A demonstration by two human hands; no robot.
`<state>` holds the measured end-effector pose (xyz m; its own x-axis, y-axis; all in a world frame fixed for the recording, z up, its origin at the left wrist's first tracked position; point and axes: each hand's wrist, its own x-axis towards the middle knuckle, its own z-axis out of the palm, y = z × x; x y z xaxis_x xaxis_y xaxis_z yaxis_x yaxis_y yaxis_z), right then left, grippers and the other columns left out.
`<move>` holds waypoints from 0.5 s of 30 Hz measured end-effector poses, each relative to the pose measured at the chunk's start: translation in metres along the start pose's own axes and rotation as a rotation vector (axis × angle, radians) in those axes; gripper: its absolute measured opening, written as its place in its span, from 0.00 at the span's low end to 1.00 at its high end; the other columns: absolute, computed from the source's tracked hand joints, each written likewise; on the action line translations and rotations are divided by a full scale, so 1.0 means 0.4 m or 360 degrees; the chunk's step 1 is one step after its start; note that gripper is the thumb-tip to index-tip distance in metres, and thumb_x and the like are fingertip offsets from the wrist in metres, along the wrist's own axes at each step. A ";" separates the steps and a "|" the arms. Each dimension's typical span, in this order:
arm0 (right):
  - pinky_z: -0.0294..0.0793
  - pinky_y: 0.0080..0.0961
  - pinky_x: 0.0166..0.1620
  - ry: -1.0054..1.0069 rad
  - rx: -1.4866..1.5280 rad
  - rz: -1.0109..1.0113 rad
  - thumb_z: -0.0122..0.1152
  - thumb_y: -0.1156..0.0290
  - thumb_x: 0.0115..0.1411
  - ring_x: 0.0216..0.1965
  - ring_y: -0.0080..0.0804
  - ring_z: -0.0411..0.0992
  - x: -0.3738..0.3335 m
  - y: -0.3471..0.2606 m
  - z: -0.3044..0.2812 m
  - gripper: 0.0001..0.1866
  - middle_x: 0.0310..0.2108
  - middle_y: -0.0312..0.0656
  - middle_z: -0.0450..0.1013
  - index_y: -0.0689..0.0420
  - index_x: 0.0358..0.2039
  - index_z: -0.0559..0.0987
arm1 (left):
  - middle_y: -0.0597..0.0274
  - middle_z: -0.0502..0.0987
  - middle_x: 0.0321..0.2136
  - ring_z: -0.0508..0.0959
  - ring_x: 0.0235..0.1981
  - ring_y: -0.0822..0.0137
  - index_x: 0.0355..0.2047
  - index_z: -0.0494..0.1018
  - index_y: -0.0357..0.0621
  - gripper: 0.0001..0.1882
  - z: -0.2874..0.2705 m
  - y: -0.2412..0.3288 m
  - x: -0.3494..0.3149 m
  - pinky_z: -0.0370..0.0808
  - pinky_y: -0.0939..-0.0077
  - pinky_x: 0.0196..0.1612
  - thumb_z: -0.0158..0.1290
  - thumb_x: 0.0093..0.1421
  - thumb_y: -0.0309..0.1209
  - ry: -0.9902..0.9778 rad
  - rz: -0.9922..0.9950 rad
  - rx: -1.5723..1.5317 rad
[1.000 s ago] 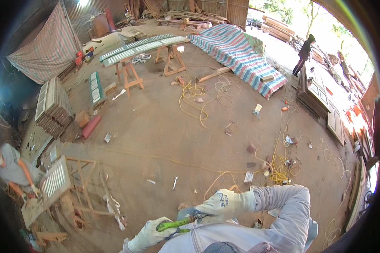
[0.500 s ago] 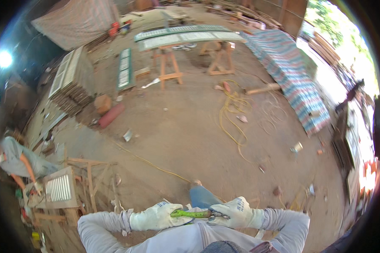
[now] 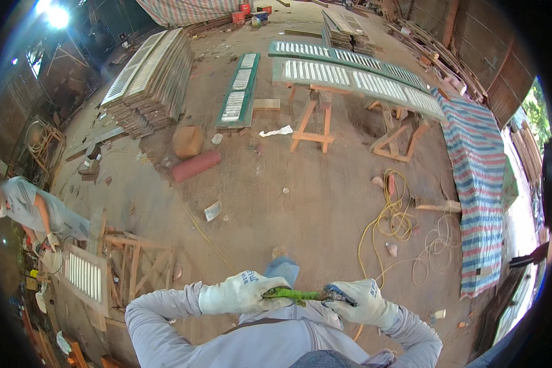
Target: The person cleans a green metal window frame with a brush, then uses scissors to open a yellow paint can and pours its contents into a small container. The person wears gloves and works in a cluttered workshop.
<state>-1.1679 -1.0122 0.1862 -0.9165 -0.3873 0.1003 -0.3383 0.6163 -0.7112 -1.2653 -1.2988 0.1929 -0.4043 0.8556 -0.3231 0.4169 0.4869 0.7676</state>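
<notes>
Close in front of my body, my left hand [image 3: 242, 293] and my right hand [image 3: 367, 302] hold the two ends of a short green and dark rod-like thing [image 3: 295, 295]; both wear white gloves. My left fingers wrap the bright green end. Around the darker, metallic-looking end, my right fingers are closed. The middle of the rod shows between the gloves, lying nearly level; what kind of thing it is I cannot make out. One blue trouser leg [image 3: 282, 270] and shoe show beyond my hands.
A co-worker [image 3: 40, 211] at left works on a louvred shutter [image 3: 83, 276]. Green-edged shutters [image 3: 349, 76] rest on wooden trestles [image 3: 313, 122]. Stacked shutters [image 3: 144, 80], a red roll [image 3: 196, 165], a yellow cable [image 3: 389, 221] and a striped tarpaulin [image 3: 475, 184] lie around.
My view has swung, so the surroundings now sit further right and the stacked shutters show more fully. Both hands keep hold of the green rod-like thing, now slightly higher in view.
</notes>
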 end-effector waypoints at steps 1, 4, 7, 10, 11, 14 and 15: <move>0.74 0.32 0.24 -0.0074 -0.0003 0.0019 0.71 0.60 0.54 0.22 0.41 0.77 0.058 0.030 -0.039 0.17 0.24 0.42 0.78 0.55 0.40 0.82 | 0.55 0.80 0.27 0.82 0.27 0.57 0.49 0.74 0.50 0.17 -0.066 -0.017 0.049 0.75 0.68 0.31 0.56 0.66 0.45 -0.0057 -0.0031 -0.0166; 0.73 0.34 0.23 -0.0296 -0.0011 0.0102 0.70 0.58 0.54 0.20 0.43 0.75 0.206 0.100 -0.157 0.15 0.21 0.42 0.76 0.53 0.37 0.81 | 0.53 0.79 0.27 0.81 0.29 0.53 0.47 0.74 0.50 0.18 -0.249 -0.052 0.171 0.75 0.64 0.32 0.55 0.66 0.47 -0.0250 -0.0124 -0.0402; 0.71 0.34 0.21 -0.0367 -0.0056 0.0114 0.68 0.55 0.55 0.18 0.42 0.74 0.333 0.188 -0.251 0.15 0.19 0.40 0.74 0.49 0.37 0.81 | 0.51 0.79 0.28 0.81 0.32 0.47 0.45 0.73 0.50 0.20 -0.379 -0.070 0.300 0.75 0.57 0.35 0.52 0.66 0.51 -0.0176 0.0010 -0.0242; 0.70 0.33 0.21 -0.0328 -0.0053 0.0145 0.69 0.56 0.54 0.17 0.41 0.73 0.440 0.329 -0.325 0.15 0.19 0.39 0.74 0.50 0.38 0.81 | 0.46 0.79 0.30 0.80 0.33 0.43 0.51 0.70 0.46 0.26 -0.495 -0.117 0.470 0.75 0.55 0.36 0.49 0.67 0.54 -0.0119 0.0217 -0.0202; 0.69 0.32 0.21 -0.0222 -0.0031 0.0101 0.71 0.56 0.53 0.17 0.40 0.73 0.473 0.382 -0.346 0.17 0.18 0.38 0.74 0.50 0.39 0.82 | 0.46 0.79 0.30 0.80 0.33 0.43 0.52 0.69 0.45 0.27 -0.532 -0.137 0.538 0.75 0.55 0.36 0.49 0.67 0.55 -0.0140 0.0216 -0.0168; 0.69 0.31 0.20 -0.0162 -0.0028 0.0097 0.73 0.56 0.52 0.16 0.40 0.72 0.576 0.547 -0.418 0.18 0.18 0.37 0.73 0.52 0.39 0.82 | 0.44 0.79 0.30 0.80 0.32 0.42 0.54 0.68 0.43 0.29 -0.618 -0.179 0.722 0.76 0.53 0.35 0.48 0.66 0.55 -0.0244 0.0094 -0.0092; 0.69 0.32 0.20 -0.0036 0.0020 0.0082 0.73 0.55 0.52 0.15 0.38 0.72 0.620 0.601 -0.447 0.18 0.17 0.38 0.72 0.52 0.39 0.82 | 0.43 0.79 0.31 0.80 0.32 0.42 0.55 0.68 0.43 0.30 -0.656 -0.194 0.786 0.76 0.53 0.34 0.48 0.67 0.56 -0.0284 0.0006 -0.0034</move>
<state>-1.5147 -0.8377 0.1645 -0.9276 -0.3706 0.0478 -0.2879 0.6272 -0.7237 -1.6383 -1.1136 0.1770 -0.2509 0.8761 -0.4117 0.3999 0.4811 0.7802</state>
